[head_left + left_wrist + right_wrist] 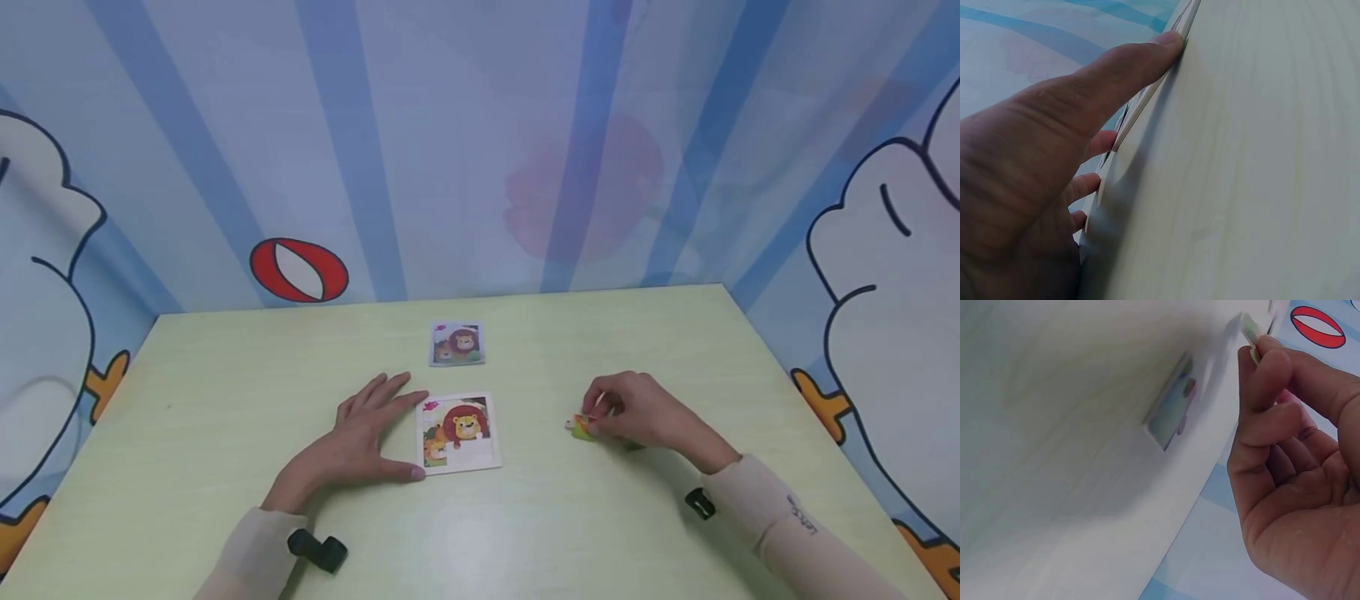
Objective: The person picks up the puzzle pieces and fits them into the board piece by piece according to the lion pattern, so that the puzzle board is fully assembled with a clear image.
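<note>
A square jigsaw puzzle board (474, 456) with a white border lies on the table, showing a lion; its lower right part is bare white. My left hand (352, 446) rests beside it with fingers spread. The thumb (1163, 47) touches the near left corner, and the index fingertip touches the far left corner. To the right of the board, my right hand (641, 412) pinches a small green and orange puzzle piece (581, 427) between thumb and index finger. Another puzzle piece (1171, 409) lies on the table beneath this hand, mostly hidden in the head view.
A small card (457, 344) with the same lion picture lies behind the board. The pale wooden table (570, 533) meets a blue striped backdrop (465, 150) at its far edge. Printed backdrops also stand along the left and right sides.
</note>
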Tool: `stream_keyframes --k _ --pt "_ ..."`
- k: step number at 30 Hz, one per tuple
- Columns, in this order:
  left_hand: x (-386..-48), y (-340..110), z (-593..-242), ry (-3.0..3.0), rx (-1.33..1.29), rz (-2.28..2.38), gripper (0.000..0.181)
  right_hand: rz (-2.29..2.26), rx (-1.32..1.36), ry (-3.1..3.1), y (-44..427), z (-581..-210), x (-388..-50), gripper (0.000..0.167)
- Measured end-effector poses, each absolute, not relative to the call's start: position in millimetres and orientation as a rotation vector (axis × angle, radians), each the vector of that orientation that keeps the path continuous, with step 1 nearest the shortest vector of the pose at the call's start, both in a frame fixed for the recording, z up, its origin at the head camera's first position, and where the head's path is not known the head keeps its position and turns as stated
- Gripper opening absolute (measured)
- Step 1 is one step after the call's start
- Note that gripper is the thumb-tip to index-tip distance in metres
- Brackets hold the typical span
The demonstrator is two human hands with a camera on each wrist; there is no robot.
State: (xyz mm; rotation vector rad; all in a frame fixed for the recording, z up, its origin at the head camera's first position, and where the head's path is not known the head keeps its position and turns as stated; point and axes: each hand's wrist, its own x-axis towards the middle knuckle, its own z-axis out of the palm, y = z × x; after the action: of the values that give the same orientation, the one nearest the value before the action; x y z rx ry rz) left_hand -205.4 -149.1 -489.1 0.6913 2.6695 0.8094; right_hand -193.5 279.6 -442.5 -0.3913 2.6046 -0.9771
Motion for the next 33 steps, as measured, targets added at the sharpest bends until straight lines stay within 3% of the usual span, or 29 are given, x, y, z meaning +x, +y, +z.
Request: stream_keyframes --k 15,33 --pt "-205 -149 -488 2.670 0.695 0.815 0.105 -1.118 -0.376 2.518 264 -430 -201 0.015" --pt "-205 -149 -489 2.667 0.681 0.809 0.105 -1.199 -0.554 2.467 222 -424 -215 0.015"
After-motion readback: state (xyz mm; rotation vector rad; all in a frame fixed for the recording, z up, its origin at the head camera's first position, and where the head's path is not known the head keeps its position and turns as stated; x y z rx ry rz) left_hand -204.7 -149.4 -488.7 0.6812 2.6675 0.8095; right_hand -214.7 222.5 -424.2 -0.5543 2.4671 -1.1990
